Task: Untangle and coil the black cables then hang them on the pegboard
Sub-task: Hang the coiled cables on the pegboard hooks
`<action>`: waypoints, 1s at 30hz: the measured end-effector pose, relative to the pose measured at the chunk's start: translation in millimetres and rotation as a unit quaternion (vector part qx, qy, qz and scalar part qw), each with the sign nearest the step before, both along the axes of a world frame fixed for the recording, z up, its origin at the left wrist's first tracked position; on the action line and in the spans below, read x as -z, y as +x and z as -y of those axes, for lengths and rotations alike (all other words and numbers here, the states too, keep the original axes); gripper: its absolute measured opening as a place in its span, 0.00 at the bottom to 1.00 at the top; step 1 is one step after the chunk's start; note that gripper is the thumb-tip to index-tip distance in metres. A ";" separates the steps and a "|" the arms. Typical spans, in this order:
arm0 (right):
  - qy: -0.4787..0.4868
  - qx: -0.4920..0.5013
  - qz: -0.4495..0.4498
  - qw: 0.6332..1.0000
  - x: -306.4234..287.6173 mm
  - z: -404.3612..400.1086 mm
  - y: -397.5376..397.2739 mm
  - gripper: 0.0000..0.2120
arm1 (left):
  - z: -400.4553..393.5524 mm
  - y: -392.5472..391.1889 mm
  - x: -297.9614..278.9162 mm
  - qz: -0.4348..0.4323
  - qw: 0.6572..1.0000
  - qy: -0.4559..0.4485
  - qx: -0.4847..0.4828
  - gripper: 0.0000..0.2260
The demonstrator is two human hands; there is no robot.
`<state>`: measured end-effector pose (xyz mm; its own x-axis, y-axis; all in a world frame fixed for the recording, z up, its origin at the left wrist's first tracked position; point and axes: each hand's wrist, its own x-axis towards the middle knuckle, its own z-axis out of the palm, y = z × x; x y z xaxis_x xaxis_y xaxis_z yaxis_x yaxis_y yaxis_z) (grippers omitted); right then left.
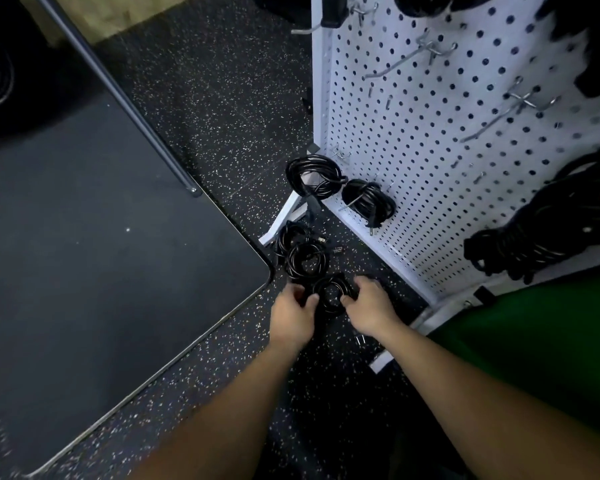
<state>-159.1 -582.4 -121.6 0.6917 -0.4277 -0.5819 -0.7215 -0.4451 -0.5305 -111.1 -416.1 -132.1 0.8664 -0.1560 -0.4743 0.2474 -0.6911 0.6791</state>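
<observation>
A small coil of black cable (pixel 330 293) lies low over the speckled floor between my hands. My left hand (pixel 293 315) grips its left side and my right hand (pixel 369 308) grips its right side, fingers curled over the loops. Just beyond it a second black coil (pixel 305 263) with a plug lies on the floor. The white pegboard (pixel 430 150) stands at the right. Two coiled black cables hang on its low hooks: one at the left corner (pixel 312 176), one beside it (pixel 369 200). A bigger black bundle (pixel 534 233) hangs further right.
A dark table (pixel 84 254) with a rounded corner fills the left. Bare metal hooks (pixel 413 60) stick out of the upper pegboard. The board's white foot (pixel 284 216) reaches onto the floor near the cables. Something green (pixel 534 358) covers the lower right.
</observation>
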 end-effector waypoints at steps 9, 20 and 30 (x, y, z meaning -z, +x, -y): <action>0.038 0.060 0.068 0.995 2.6 -10.3 -14.4 0.23 | -0.3 -6.0 21.5 -0.071 0.997 -0.012 -0.008 0.27; 0.135 0.094 0.254 0.953 -82.6 -31.7 -27.9 0.27 | -16.2 -1.4 -68.8 0.022 0.988 -0.116 -0.102 0.07; 0.241 0.152 0.350 0.892 -172.5 -37.1 -7.4 0.19 | -4.2 36.1 -169.6 0.173 0.964 -0.178 -0.091 0.07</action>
